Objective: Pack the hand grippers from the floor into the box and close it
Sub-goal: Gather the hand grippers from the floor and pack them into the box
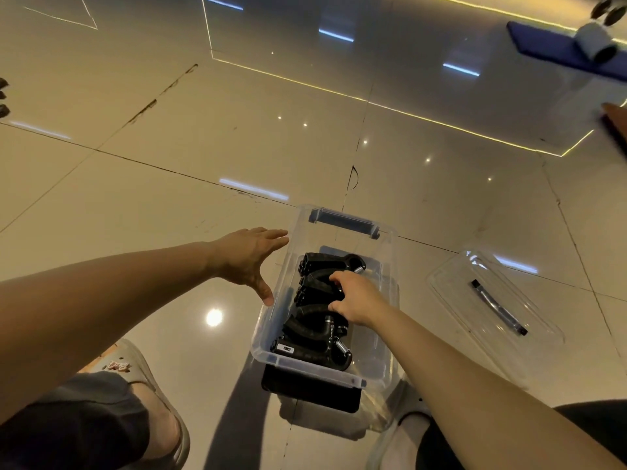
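A clear plastic box [385,320] with blue latches stands open on the tiled floor in front of me. Several black hand grippers [310,329] with metal springs lie inside it. My right hand [356,298] reaches into the box, its fingers curled round the handle of a hand gripper [317,279] in the middle of the pile. My left hand [249,257] is spread open beside the box's left wall, thumb near the rim; I cannot tell whether it touches. The clear lid [492,301] with a dark handle lies flat on the floor to the right.
My two feet in pale sandals [146,378] flank the box at the bottom. A black object [305,390] lies under the box's near edge. A blue mat [556,49] with a white roller sits far right. Small dark items [3,96] lie at the left edge.
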Action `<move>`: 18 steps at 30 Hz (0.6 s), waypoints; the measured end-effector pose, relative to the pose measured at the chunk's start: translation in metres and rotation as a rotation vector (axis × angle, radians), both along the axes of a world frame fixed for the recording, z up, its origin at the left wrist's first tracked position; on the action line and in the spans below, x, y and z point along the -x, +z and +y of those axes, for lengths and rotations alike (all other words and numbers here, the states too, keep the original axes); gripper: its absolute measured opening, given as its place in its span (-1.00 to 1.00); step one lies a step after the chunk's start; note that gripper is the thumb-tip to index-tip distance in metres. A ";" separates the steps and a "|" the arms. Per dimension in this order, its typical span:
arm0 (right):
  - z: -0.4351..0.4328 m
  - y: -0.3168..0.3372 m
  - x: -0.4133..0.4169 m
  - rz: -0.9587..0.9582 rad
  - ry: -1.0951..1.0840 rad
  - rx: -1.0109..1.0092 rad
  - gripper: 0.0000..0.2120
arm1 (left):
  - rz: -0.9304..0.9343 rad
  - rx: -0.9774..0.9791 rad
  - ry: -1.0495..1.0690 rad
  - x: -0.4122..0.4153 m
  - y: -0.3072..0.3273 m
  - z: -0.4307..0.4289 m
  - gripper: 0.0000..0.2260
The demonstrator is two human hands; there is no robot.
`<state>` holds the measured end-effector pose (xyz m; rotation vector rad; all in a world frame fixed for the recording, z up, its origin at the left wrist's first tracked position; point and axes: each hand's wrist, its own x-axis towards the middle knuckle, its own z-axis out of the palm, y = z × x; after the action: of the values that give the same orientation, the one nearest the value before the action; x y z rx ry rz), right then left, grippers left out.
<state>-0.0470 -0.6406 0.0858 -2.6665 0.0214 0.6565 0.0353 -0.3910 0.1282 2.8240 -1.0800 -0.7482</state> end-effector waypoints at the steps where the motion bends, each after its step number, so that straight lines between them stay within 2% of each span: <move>1: 0.002 0.004 0.001 -0.019 -0.042 -0.027 -0.41 | -0.007 -0.003 -0.006 0.001 0.002 0.000 0.20; 5: 0.018 0.026 0.004 -0.122 -0.210 -0.154 -0.52 | -0.054 -0.006 -0.033 0.012 0.014 0.000 0.05; 9: 0.060 0.062 -0.001 -0.272 -0.303 -0.277 -0.65 | -0.021 0.119 0.084 0.022 0.043 0.024 -0.20; 15: 0.173 0.122 -0.014 -0.372 -0.219 -0.393 -0.72 | 0.028 0.336 0.490 0.033 0.099 0.153 -0.41; 18: 0.241 0.150 -0.015 -0.384 -0.109 -0.392 -0.73 | 0.000 0.399 0.621 0.049 0.124 0.226 -0.47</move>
<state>-0.0320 -0.3995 0.2358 -2.3441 -0.0608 0.0906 -0.0139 -0.1648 0.2518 2.5651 -0.2569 -0.4118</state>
